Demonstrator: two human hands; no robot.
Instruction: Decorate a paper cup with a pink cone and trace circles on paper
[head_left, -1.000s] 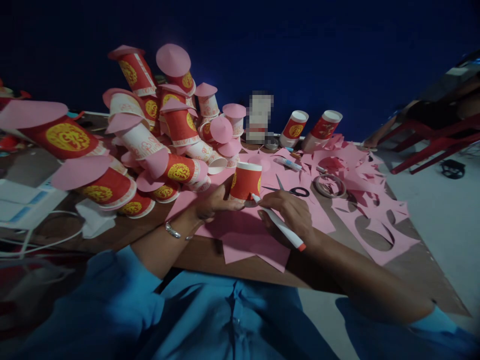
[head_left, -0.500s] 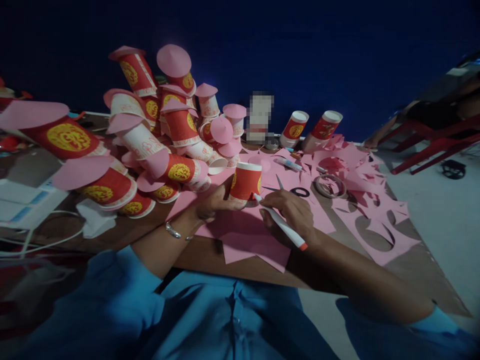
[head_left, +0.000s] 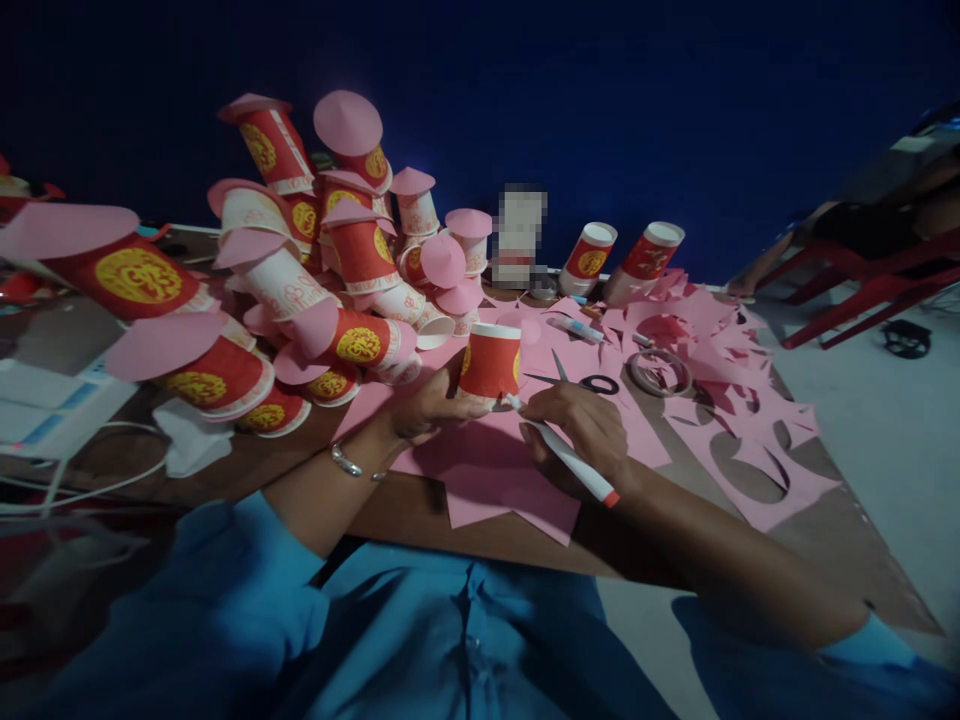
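A red paper cup (head_left: 489, 368) with gold patches and a white upper edge stands on pink paper (head_left: 495, 465) in front of me. My left hand (head_left: 431, 408) is closed around its lower left side. In my right hand (head_left: 581, 425) is a white marker (head_left: 566, 458) with an orange-red end. Its tip meets the cup low on the front, or is just beside it; I cannot tell which. Right behind my right hand lie scissors (head_left: 570, 378) with their blades apart.
Many red and white cups with pink cone tops (head_left: 364, 250) are heaped at the left. Two tilted cup stacks (head_left: 592, 258) stand at the back. To the right lie a tape roll (head_left: 660, 372), a glue tube (head_left: 579, 329) and pink scraps (head_left: 697, 320). A person sits by a red chair (head_left: 840, 285).
The marker tip has moved slightly down and left, to the cup's lower edge. The cup has shifted or tilted a little. My left hand keeps its hold.
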